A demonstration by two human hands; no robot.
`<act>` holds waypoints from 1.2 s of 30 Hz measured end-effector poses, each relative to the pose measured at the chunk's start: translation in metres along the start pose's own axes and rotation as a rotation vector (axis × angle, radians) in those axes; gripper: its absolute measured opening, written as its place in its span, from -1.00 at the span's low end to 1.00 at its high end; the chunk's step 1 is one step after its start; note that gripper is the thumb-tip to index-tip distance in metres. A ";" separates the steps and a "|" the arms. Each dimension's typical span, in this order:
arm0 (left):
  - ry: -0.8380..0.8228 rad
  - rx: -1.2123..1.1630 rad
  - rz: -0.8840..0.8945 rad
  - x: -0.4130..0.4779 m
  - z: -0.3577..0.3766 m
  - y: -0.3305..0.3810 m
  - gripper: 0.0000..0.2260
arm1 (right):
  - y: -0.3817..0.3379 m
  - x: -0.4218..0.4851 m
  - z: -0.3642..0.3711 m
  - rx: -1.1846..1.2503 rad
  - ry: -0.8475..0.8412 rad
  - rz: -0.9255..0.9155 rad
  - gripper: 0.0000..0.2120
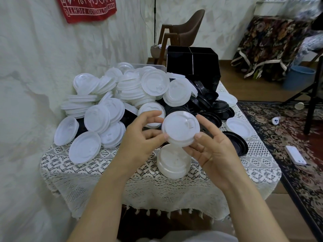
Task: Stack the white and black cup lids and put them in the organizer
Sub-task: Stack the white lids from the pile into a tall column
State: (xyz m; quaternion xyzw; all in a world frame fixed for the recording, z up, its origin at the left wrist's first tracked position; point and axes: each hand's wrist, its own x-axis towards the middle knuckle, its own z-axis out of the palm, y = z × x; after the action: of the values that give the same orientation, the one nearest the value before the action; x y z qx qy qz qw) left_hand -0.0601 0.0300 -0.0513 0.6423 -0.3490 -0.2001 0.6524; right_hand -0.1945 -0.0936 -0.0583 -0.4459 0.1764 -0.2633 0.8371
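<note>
Both hands raised over worktop [83, 173], lace cloth on it. Left hand [139, 142]: thumb and curled fingers pinch left edge of held white lid stack [180, 127]. Right hand [215, 151]: thumb on the stack's near rim, fingers curved behind its right side. Held stack tilted, clear of the cloth. Directly below it, a second white stack [172, 165] stands on the cloth. Loose white lids [111, 95] heaped left; black lids [209, 103] right of them. Black organizer [192, 62] at far edge, behind the heap.
</note>
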 end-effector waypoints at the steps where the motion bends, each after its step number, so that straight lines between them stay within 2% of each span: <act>1: 0.036 -0.036 -0.006 0.001 0.001 0.000 -0.61 | 0.000 0.000 0.000 -0.006 -0.015 0.000 -0.45; 5: 0.105 -0.090 -0.036 0.001 0.003 -0.002 -0.76 | 0.004 -0.002 0.003 -0.132 -0.002 -0.074 -0.44; 6: 0.080 -0.090 -0.043 0.001 0.004 -0.002 -0.74 | 0.005 -0.002 0.003 -0.200 0.020 -0.109 -0.43; 10: -0.053 -0.138 -0.102 0.000 0.005 -0.006 -0.45 | 0.008 -0.003 0.005 -0.470 0.083 -0.215 -0.42; 14: -0.026 -0.276 -0.143 0.000 0.003 -0.008 -0.48 | 0.009 -0.003 0.000 -0.625 0.093 -0.272 -0.51; 16: -0.031 -0.304 -0.168 0.001 0.002 -0.009 -0.50 | 0.010 -0.002 -0.005 -0.711 0.060 -0.317 -0.44; 22: -0.167 -0.230 -0.176 -0.003 0.000 -0.011 -0.54 | 0.012 -0.001 -0.016 -0.958 -0.159 -0.352 -0.19; 28: -0.157 -0.074 -0.145 -0.008 -0.005 -0.010 -0.56 | 0.013 -0.002 -0.023 -1.070 -0.153 -0.344 -0.23; 31: -0.198 0.082 -0.148 -0.014 -0.012 -0.011 -0.48 | 0.014 -0.004 -0.027 -1.087 -0.142 -0.289 -0.25; 36: -0.302 0.316 -0.219 -0.020 -0.012 -0.015 -0.33 | 0.024 -0.004 -0.025 -1.154 -0.216 -0.174 -0.20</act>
State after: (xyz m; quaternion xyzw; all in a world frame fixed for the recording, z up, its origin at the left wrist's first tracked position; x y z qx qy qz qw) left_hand -0.0621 0.0513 -0.0691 0.7331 -0.3978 -0.3062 0.4589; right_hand -0.2046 -0.0962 -0.0921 -0.8662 0.1674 -0.1456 0.4477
